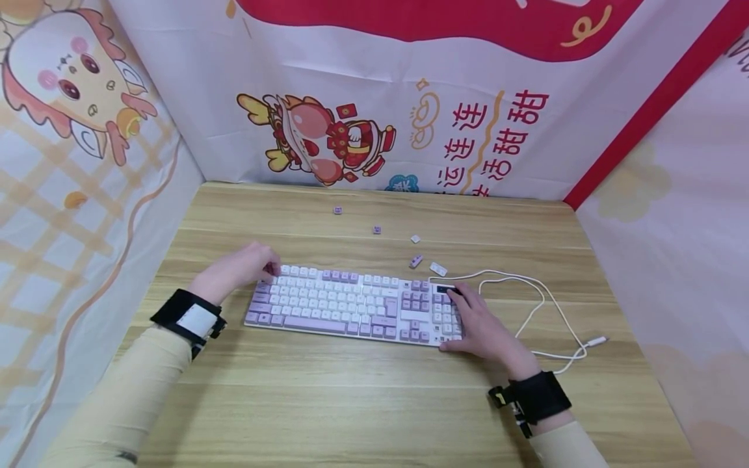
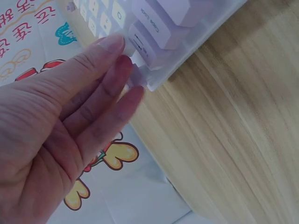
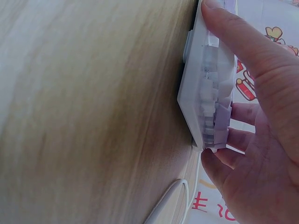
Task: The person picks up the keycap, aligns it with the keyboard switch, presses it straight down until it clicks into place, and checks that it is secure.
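Keyboard: the white-and-purple keyboard (image 1: 328,302) is stretched between the two grips, laid flat on the desk (image 1: 351,403), its left end under the left grip and its right end under the right.
Left grip: and here the far left corner is touched by the left grip (image 1: 248,263), fingers bent, thumb set over the white keys; whether anything is pinched cannot be told.
Corner key: a purple key (image 2: 136,76) is glimpsed right at the left grip's fingertips, partly covered by them.
Right grip: the number-pad end is held by the right grip (image 1: 482,325), thumb placed at the near edge, fingers spread over the keys toward the far edge.
Loose keycaps: five are scattered beyond the keyboard: two small purple ones (image 1: 337,210) ahead and to the right of the left grip; a small white one (image 1: 415,239), a longer purple one (image 1: 416,261) and a longer white one (image 1: 438,268) ahead and to the left of the right grip.
Cable: a white cable (image 1: 550,305) is looped to the right of the right grip.
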The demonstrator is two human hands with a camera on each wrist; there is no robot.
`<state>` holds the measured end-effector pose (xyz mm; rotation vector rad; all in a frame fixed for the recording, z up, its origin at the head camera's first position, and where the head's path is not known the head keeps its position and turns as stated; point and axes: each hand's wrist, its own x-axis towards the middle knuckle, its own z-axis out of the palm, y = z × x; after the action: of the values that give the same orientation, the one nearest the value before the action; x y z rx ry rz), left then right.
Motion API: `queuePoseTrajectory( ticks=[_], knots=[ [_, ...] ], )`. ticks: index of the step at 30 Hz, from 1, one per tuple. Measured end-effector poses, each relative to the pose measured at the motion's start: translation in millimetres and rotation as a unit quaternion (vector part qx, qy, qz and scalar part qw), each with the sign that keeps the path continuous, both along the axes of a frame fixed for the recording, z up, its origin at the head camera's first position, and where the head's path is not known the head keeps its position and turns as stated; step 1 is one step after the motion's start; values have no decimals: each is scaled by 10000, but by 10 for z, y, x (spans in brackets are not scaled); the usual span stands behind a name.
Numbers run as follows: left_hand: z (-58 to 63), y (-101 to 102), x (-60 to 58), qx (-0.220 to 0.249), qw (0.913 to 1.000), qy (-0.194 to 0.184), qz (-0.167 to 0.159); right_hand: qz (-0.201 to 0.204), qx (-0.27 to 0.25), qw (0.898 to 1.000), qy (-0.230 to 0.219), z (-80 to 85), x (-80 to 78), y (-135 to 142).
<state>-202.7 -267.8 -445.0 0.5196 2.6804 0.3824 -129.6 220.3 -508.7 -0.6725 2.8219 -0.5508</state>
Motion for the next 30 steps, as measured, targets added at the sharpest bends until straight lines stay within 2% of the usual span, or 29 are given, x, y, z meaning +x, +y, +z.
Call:
queuePoseTrajectory(
  ticks=[7, 17, 24, 27, 30],
  knots=[
    [27, -26, -125, 180, 9994, -288, 26, 32, -25, 10000, 37, 3, -2, 3],
    [69, -65, -316, -12, 9977, -644, -202, 21, -6, 10000, 73, -6, -1, 13],
    [113, -29, -354, -166, 9957, -884, -217, -16, -73, 10000, 24, -18, 19, 12],
    [99, -28, -367, -219, 9951, -948, -153, -15, -115, 9999, 21, -27, 16, 12],
    [50, -35, -391, -264, 9958, -854, -207, -23, -127, 9999, 37, -30, 5, 14]
  ],
)
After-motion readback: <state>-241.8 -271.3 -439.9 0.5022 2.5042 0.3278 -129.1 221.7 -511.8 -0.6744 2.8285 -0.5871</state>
